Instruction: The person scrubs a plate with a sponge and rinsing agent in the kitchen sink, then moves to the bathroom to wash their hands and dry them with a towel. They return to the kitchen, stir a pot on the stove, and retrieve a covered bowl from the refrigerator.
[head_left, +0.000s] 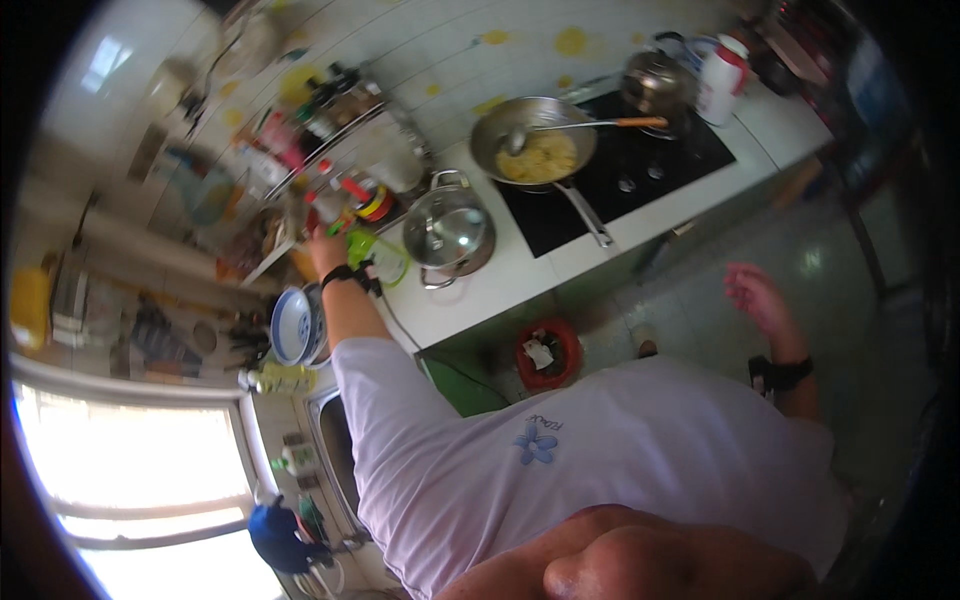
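My left hand (328, 249) reaches into the counter's back corner, among seasoning containers. Its fingertips are by something red, and I cannot tell whether they grip it. Just right of the hand stands a green-labelled plastic bottle (379, 257). Beyond it is a jar with a red lid and yellow band (369, 201). A lidded steel pot (450, 231) sits further right on the counter. My right hand (754, 296) hangs in the air over the floor, loosely curled and holding nothing visible. On the cooktop, a wok (487, 139) holds pale yellow food (544, 156) and a ladle with an orange-brown handle (641, 122).
A metal kettle (656, 82) and a white bottle (720, 86) stand at the cooktop's far right. The wok's handle (585, 214) juts over the front edge. Stacked blue-and-white bowls (292, 322) are near my left forearm. A red waste bin (572, 352) stands below.
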